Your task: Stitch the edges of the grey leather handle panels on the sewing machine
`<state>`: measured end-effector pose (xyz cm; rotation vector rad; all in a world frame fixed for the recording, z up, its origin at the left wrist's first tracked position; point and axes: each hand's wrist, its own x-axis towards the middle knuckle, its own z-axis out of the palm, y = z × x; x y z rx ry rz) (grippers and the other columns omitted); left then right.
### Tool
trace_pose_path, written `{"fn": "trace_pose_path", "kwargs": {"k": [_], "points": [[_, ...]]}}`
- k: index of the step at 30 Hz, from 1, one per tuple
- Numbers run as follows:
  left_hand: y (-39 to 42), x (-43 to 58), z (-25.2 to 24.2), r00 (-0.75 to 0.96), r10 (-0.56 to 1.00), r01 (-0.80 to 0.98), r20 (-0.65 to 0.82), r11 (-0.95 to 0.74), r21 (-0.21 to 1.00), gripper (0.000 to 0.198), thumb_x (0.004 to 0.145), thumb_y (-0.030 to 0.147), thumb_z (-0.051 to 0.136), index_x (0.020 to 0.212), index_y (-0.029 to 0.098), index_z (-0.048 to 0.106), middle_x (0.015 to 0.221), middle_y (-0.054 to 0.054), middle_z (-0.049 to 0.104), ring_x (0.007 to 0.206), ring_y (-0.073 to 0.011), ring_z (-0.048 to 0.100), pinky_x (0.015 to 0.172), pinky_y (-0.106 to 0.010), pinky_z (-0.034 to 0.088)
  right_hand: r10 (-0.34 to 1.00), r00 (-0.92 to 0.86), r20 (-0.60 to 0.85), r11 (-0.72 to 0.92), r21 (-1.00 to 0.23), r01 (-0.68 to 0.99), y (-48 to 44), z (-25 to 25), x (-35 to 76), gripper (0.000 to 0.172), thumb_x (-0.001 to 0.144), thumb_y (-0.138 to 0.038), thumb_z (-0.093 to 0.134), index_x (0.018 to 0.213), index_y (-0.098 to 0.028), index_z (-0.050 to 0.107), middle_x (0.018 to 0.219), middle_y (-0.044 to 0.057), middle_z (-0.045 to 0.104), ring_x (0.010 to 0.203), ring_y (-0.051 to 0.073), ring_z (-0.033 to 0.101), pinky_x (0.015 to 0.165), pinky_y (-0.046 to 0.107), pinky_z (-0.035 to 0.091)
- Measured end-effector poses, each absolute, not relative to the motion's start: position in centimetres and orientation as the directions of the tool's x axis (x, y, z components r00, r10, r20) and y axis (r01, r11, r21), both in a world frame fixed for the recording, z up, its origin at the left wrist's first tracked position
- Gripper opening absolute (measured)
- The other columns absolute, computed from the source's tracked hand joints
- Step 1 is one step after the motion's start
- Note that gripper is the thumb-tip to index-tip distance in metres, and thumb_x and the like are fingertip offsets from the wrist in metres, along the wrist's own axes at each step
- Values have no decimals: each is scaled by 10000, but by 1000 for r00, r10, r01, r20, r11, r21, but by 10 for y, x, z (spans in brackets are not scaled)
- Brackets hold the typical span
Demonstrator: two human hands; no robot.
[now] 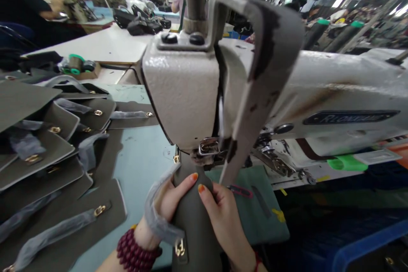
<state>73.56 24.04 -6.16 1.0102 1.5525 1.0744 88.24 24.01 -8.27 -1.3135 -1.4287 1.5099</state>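
Note:
A dark grey-green bag piece (196,225) lies under the head of a white sewing machine (181,93). Its plastic-wrapped handle (153,208) arches over my left wrist and joins gold buckles at both ends. My left hand (174,197) grips the piece's left edge, thumb on top, the other fingers hidden beneath. On the right edge, my right hand (223,212) holds the same piece with its thumb on top and fingers curled at the side. Both thumbs point toward the needle area, which the machine head partly hides.
Similar grey pieces with wrapped handles (59,229) are spread over the left of the light blue table (137,157). Pink-handled snips (240,191) lie right of my right hand. A blue bin (369,242) stands lower right. A person's arm (47,10) shows upper left.

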Motion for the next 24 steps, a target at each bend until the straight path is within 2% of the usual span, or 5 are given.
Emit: {"fn": "trace_pose_path", "kwargs": {"k": [3,7,10,16,24], "points": [[248,731,-65,-200,940,56,-276,292,955,262,799,494,637,861,261,739,948,-46,748,1065,-316,657,988,-407,508,937,-272,-220,-185,-971,150,247,-83,879,391,899,-458,514,720,-122,601,648,5,497,620,124,402,535,225,300],[259,727,-67,-188,961,55,-205,219,974,306,808,478,625,1017,277,721,1124,-36,724,1130,-292,636,1006,-368,498,944,-254,-211,-182,-974,135,256,-83,873,397,891,-461,514,682,-129,575,656,4,482,637,124,402,553,225,307],[267,725,-63,-190,970,111,-154,177,978,395,805,500,602,1098,257,706,1138,-50,723,1161,-298,615,1055,-398,458,939,-244,-241,-213,-968,134,263,-85,869,421,874,-494,520,674,-127,568,622,-12,428,596,110,346,520,222,279],[283,718,-56,-122,990,256,-77,106,961,387,825,466,561,1063,205,718,1072,-60,745,1192,-304,582,1112,-452,379,954,-224,-200,-187,-979,77,271,-95,862,416,858,-483,551,615,-150,498,596,-35,361,579,96,306,509,209,264],[291,713,-39,19,999,243,-51,45,969,314,832,431,537,976,260,758,1066,-57,741,1233,-314,549,1129,-450,357,968,-185,-172,-158,-983,91,272,-90,860,450,865,-516,551,632,-132,596,579,-19,458,567,105,387,503,206,301]]}}
